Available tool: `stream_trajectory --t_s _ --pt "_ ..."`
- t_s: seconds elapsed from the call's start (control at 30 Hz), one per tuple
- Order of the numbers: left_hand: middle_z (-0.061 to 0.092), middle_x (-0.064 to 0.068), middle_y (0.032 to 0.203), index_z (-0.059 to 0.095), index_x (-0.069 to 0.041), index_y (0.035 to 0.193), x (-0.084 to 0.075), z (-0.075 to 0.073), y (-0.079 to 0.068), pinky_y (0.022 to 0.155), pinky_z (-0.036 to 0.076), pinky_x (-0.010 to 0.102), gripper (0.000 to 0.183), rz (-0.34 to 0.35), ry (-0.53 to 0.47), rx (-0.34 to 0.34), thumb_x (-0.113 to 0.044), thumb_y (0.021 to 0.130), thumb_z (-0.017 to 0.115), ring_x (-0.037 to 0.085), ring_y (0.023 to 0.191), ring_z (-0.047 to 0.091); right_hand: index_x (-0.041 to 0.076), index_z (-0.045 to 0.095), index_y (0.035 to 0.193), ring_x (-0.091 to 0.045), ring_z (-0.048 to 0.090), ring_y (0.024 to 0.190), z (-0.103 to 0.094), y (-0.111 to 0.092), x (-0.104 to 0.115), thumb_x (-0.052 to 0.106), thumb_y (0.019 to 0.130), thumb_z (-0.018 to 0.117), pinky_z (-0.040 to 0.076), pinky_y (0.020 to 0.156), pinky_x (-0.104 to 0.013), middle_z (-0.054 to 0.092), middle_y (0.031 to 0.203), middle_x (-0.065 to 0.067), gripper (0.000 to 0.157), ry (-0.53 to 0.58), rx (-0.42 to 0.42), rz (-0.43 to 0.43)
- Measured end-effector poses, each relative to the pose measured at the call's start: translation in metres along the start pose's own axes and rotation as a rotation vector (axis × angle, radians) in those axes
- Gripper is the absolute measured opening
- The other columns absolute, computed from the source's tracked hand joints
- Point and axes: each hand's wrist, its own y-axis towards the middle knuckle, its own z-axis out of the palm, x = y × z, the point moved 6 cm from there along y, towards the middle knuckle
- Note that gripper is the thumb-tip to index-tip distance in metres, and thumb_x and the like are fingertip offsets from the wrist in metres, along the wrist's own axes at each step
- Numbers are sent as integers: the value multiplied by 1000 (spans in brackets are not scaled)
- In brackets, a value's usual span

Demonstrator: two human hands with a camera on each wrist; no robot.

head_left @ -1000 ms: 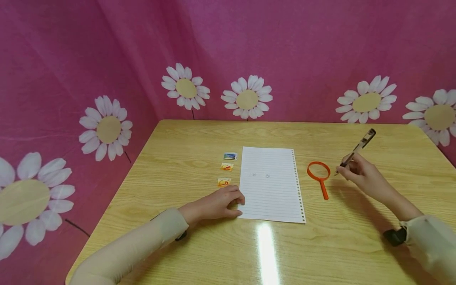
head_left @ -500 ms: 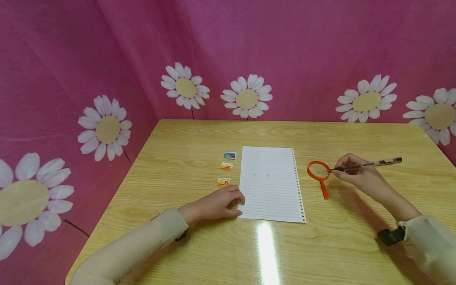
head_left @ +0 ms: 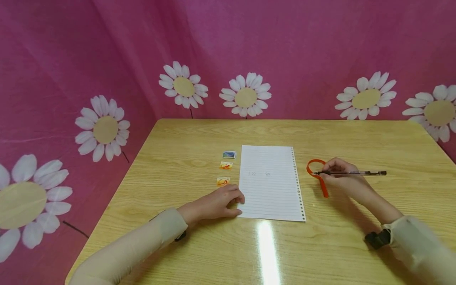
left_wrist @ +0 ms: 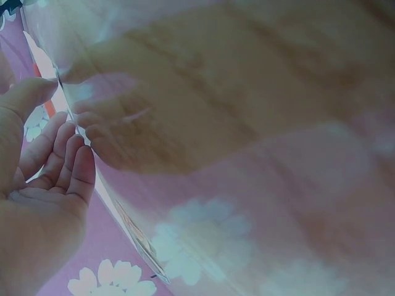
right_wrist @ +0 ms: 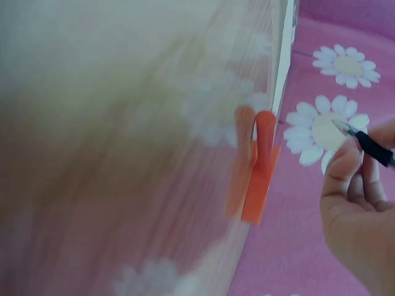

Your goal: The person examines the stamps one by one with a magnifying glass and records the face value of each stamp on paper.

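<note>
My left hand [head_left: 215, 202] rests at the left edge of a lined sheet of paper [head_left: 270, 194], its fingers loosely bent and its fingertips at the margin. Small handwritten figures stand near the sheet's middle. With thumb and fingers, my right hand [head_left: 350, 184] pinches a pen [head_left: 368, 173], which lies nearly level and points left. In the right wrist view the pen's metal tip [right_wrist: 343, 126] sticks out past the fingers. Hand and pen overlap a red magnifying glass [head_left: 324, 188] in the head view, hiding part of its ring. The glass lies on the table, right of the sheet.
Left of the sheet lie a blue stamp-like picture [head_left: 229, 154], a yellow-and-red one [head_left: 226, 166] and another such one [head_left: 223, 181] close to the left fingers. Pink cloth with daisies [head_left: 246, 97] hangs behind the wooden table [head_left: 192, 138].
My right hand has moved left to over the magnifying glass. The pen has swung from upright-slanted to nearly level, its tip pointing left. My left hand has stayed in place.
</note>
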Motion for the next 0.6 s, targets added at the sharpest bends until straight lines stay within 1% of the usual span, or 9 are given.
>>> stream_trajectory --t_s 0.17,0.27,0.37,0.47,0.6 --pt "58 1 105 63 -11 108 0 0 0 82 42 20 21 -5 1 6 -25 92 68 11 90 46 10 59 94 3 58 73 7 5 3 2 91 63 49 63 -16 63 81 21 10 -11 -35 12" --pt "57 0 106 63 -11 108 0 0 0 82 42 20 21 -11 1 11 -25 92 68 11 91 46 8 58 96 4 58 75 11 8 3 3 91 63 49 63 -17 62 83 22 8 -19 -29 16" --pt "58 0 106 63 -11 108 0 -1 0 83 42 20 21 -13 0 13 -25 92 68 11 91 46 8 57 97 4 57 75 16 11 3 5 92 64 50 63 -19 60 84 22 9 -37 -17 22" --pt "58 1 107 64 -10 108 0 -2 0 83 42 21 22 -12 2 14 -25 92 68 11 91 46 7 56 97 3 55 74 21 15 4 7 91 65 48 63 -19 59 84 23 11 -60 -13 25" --pt "59 1 108 64 -10 108 -1 -1 -1 84 43 21 22 -10 7 15 -25 92 68 11 92 47 4 56 98 2 53 72 28 20 3 9 90 67 47 63 -18 59 82 23 15 -83 -9 30"
